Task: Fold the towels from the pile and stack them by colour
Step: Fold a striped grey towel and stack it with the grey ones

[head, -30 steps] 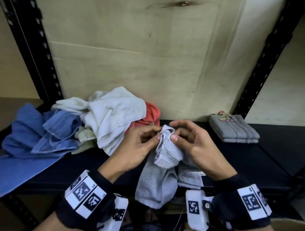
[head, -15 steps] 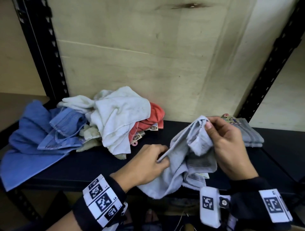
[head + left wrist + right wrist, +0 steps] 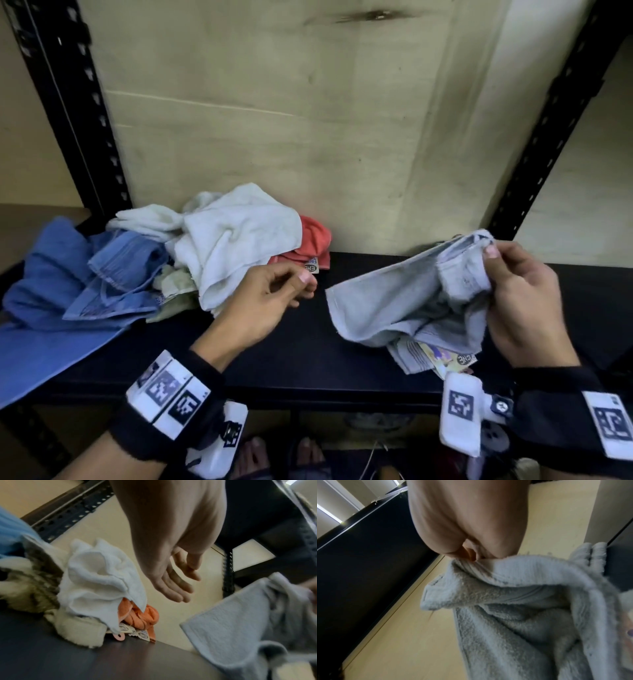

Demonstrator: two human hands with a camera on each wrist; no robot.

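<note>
A crumpled grey towel (image 3: 407, 301) (image 3: 240, 628) (image 3: 522, 608) hangs over the right half of the black shelf (image 3: 291, 349). My right hand (image 3: 507, 274) (image 3: 471, 557) pinches its upper corner and holds it up. My left hand (image 3: 294, 284) (image 3: 178, 586) hovers empty just left of the towel's free edge, fingers loosely bent. The unfolded pile sits at the back left: a white towel (image 3: 236, 236) (image 3: 96, 581) on top, a red-orange one (image 3: 313, 240) (image 3: 142, 615) under it, blue ones (image 3: 68, 284) further left. The grey stack behind the held towel is hidden.
A plywood back panel (image 3: 291, 120) closes the shelf. Black perforated uprights (image 3: 68, 102) (image 3: 548, 120) stand at both sides. A printed paper label (image 3: 448, 359) dangles from the grey towel near the shelf's front edge. Bare feet show below the shelf.
My left hand has let go of the grey towel and drawn away to the left. My right hand has carried the towel to the right, so it now hangs from one hand.
</note>
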